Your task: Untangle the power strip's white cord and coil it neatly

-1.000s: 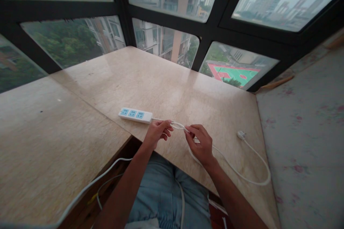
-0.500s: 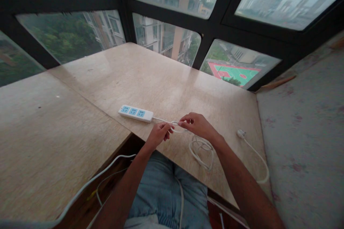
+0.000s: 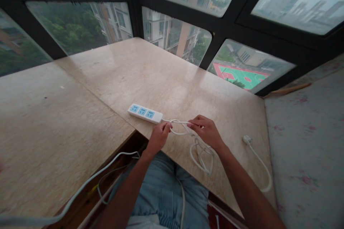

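A white power strip [image 3: 145, 113] with three blue sockets lies on the stone-patterned counter, its white cord [image 3: 179, 122] leaving the right end. Close to that end, my left hand [image 3: 159, 135] is closed on the cord, thumb and fingers pinching it. My right hand [image 3: 205, 130] pinches the same cord farther right, so a short stretch with a loop runs between the hands. Below my right hand, a loose coil of the cord [image 3: 202, 159] rests on the counter. The white plug [image 3: 247, 140] lies apart at the far right, its lead curving toward the counter's front.
The counter [image 3: 88, 114] reaches back to dark-framed windows [image 3: 223, 25]. A floral-papered wall [image 3: 303, 150] bounds the right side. Another thick white cable [image 3: 88, 182] runs along the counter's open front edge at left, over a dark recess. My legs are against the front edge.
My right hand has slid away from my left, drawing a longer stretch of cord between them. The view has shifted slightly, so the counter and power strip appear farther right.
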`<state>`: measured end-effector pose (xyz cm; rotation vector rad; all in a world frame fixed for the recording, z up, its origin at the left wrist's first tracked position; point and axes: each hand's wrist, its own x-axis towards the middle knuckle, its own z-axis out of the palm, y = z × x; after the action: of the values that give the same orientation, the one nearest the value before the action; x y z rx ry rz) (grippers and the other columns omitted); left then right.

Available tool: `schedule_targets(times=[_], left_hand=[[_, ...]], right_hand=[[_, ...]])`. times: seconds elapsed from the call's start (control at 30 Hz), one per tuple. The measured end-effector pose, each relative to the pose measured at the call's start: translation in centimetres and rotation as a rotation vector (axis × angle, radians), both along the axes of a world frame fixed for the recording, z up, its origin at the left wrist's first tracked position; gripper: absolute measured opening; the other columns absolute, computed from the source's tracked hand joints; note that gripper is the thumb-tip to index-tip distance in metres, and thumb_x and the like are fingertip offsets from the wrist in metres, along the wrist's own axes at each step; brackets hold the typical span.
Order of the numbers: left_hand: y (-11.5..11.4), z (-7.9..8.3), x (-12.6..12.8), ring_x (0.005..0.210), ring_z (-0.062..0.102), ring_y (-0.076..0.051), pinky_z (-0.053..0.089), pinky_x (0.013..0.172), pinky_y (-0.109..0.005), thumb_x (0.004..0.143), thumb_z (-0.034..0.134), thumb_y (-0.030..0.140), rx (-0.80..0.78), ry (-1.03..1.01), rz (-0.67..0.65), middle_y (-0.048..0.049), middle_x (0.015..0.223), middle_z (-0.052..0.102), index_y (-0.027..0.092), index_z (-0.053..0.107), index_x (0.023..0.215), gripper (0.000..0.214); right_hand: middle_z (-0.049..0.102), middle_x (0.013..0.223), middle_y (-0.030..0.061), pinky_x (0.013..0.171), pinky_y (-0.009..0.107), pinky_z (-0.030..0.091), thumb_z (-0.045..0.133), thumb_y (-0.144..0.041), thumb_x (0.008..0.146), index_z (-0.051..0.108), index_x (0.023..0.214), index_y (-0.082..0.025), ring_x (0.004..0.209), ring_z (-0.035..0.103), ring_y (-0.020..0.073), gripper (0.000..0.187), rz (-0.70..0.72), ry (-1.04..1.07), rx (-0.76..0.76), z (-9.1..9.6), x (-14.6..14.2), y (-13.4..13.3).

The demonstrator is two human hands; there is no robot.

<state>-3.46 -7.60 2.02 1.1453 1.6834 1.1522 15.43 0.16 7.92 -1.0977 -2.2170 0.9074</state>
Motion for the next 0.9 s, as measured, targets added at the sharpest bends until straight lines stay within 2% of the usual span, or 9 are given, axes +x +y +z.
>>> schedule_targets(times=[0.23, 0.33, 0.5, 0.67, 0.8, 0.9], left_hand=[[-0.4, 1.5, 0.6, 0.057, 0.055, -0.014, 0.038, 0.055, -0.024, 0.089, 0.042, 0.035, 0.041, 0.113, 0.047, -0.0004, 0.064, 0.062, 0.018, 0.066, 0.078, 0.032], [-0.5, 2.0, 0.7, 0.056, 0.057, -0.013, 0.04, 0.055, -0.024, 0.09, 0.043, 0.035, 0.049, 0.13, 0.079, -0.0007, 0.065, 0.064, 0.018, 0.067, 0.08, 0.031], [-0.4, 1.6, 1.0, 0.05, 0.059, -0.012, 0.042, 0.052, -0.022, 0.092, 0.042, 0.038, 0.055, 0.071, 0.096, 0.0013, 0.061, 0.06, 0.018, 0.063, 0.081, 0.031], [-0.2, 1.0, 1.2, 0.066, 0.067, -0.016, 0.05, 0.06, -0.024, 0.093, 0.041, 0.041, 0.081, -0.005, 0.103, -0.0037, 0.073, 0.068, 0.018, 0.059, 0.079, 0.033], [-0.2, 0.9, 1.2, 0.075, 0.067, -0.017, 0.051, 0.07, -0.027, 0.094, 0.04, 0.042, 0.117, -0.004, 0.1, -0.0051, 0.081, 0.071, 0.019, 0.061, 0.08, 0.034], [-0.2, 0.6, 1.1, 0.076, 0.066, -0.017, 0.049, 0.073, -0.028, 0.095, 0.039, 0.041, 0.138, 0.041, 0.094, -0.0044, 0.081, 0.072, 0.019, 0.062, 0.08, 0.035]], right_hand=[[0.062, 0.074, 0.0016, 0.068, 0.029, 0.044, 0.069, -0.041, 0.079, 0.074, 0.08, -0.02, 0.072, 0.056, 0.0158, 0.022, -0.283, 0.409, -0.243, -2.1, 1.8, -1.0], [0.06, 0.068, 0.0015, 0.068, 0.031, 0.045, 0.07, -0.044, 0.076, 0.071, 0.077, -0.019, 0.069, 0.055, 0.0158, 0.024, -0.352, 0.561, -0.326, -2.7, 2.3, -1.0], [0.062, 0.071, 0.0033, 0.069, 0.034, 0.048, 0.07, -0.048, 0.074, 0.068, 0.079, -0.02, 0.067, 0.056, 0.017, 0.028, -0.275, 0.649, -0.409, -3.2, 3.8, -1.1], [0.066, 0.075, 0.0038, 0.073, 0.034, 0.049, 0.074, -0.048, 0.071, 0.069, 0.085, -0.021, 0.072, 0.06, 0.0182, 0.031, -0.223, 0.636, -0.524, -3.3, 5.6, -1.5], [0.066, 0.076, 0.0048, 0.074, 0.033, 0.049, 0.069, -0.051, 0.076, 0.067, 0.079, -0.019, 0.076, 0.061, 0.0188, 0.032, -0.127, 0.499, -0.539, -2.2, 6.3, -1.4], [0.065, 0.071, 0.0043, 0.072, 0.031, 0.049, 0.059, -0.055, 0.084, 0.066, 0.078, -0.017, 0.071, 0.062, 0.0175, 0.039, -0.03, 0.359, -0.497, -0.8, 5.9, -0.9]])
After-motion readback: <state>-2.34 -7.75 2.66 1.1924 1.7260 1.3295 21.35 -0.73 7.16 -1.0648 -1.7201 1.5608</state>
